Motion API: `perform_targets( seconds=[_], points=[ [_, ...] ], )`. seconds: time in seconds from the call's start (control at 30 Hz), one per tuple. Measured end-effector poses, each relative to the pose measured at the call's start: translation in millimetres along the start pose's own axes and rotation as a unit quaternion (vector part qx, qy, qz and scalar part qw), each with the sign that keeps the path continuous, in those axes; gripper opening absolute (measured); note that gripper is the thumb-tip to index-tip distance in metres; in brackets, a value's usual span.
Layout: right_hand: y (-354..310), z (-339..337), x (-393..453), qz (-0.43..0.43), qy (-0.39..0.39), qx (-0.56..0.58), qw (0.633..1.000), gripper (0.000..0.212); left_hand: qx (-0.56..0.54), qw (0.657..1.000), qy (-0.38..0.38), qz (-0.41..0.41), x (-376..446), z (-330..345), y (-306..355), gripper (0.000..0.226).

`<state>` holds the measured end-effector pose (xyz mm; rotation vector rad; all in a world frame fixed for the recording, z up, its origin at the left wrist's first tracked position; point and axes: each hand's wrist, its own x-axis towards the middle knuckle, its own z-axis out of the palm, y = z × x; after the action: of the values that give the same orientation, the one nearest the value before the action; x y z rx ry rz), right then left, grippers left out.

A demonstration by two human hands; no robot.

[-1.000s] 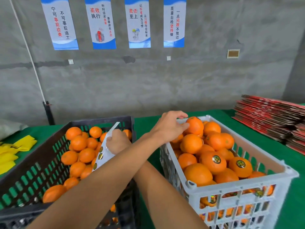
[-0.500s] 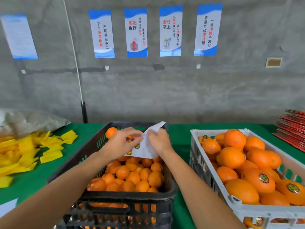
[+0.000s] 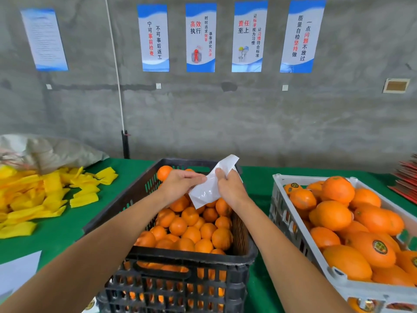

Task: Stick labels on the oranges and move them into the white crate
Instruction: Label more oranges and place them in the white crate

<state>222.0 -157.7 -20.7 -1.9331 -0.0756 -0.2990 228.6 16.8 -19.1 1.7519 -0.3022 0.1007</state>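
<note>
- The sheet [image 3: 208,186] shows only its blank white back; any labels on it are hidden.
- The white crate [image 3: 293,224], lower right, is cut off by the frame edge; some oranges [image 3: 334,215] in it bear labels.
- Right hand [image 3: 230,188] grips the sheet, fingers curled round it.
- Left hand [image 3: 180,184] pinches the sheet's left edge at centre frame, above the black crate [image 3: 191,258] of unlabelled oranges.

Both forearms run bare to the frame's edge; no sleeve shows; left grip [image 3: 180,185] and right grip [image 3: 230,188] are ungloved.
</note>
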Motion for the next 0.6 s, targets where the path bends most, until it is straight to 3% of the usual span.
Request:
perform_targets(
  seconds=[0.2, 0.4, 0.6],
  points=[
    [-1, 2, -3, -0.005, -0.033, -0.007, 0.999, 0.046, -0.128, 0.978, -0.100, -0.129, 6, -8, -2, 0.039],
    [-1, 2, -3, 0.007, -0.052, -0.025, 0.998, 0.028, -0.140, 0.977, -0.086, -0.138, 9, -8, -3, 0.038],
    [-2, 2, -6, -0.008, -0.066, -0.004, 0.998, 0.024, -0.143, 0.977, -0.094, -0.124, 9, -10, -5, 0.034]
  ],
)
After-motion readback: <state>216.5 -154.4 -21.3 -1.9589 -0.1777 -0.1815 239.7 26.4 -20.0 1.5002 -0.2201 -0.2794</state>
